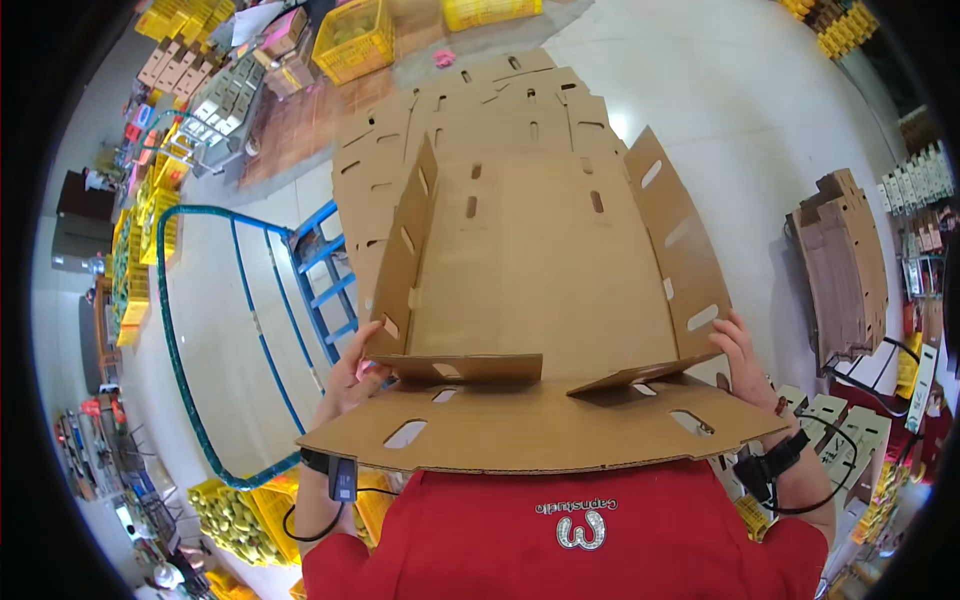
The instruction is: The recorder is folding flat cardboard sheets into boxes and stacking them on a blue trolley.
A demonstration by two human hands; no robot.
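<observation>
A partly folded brown cardboard box [540,270] lies in front of me, its two long side walls standing up and leaning outward. Two short flaps at its near end are folded inward, and a wide near panel [560,440] spreads toward my red shirt. My left hand [355,372] grips the near left corner, fingers curled at the side wall by its slot. At the near right corner, my right hand [742,360] holds the other side wall, thumb side hidden by the cardboard. Beneath the box is a stack of flat cardboard blanks [480,105].
A blue-framed hand cart [235,330] with a green-wrapped handle stands at my left. More flat cardboard [840,265] is piled at the right. Yellow crates [352,42] stand far off, and another crate of yellow-green produce [230,525] is at the lower left.
</observation>
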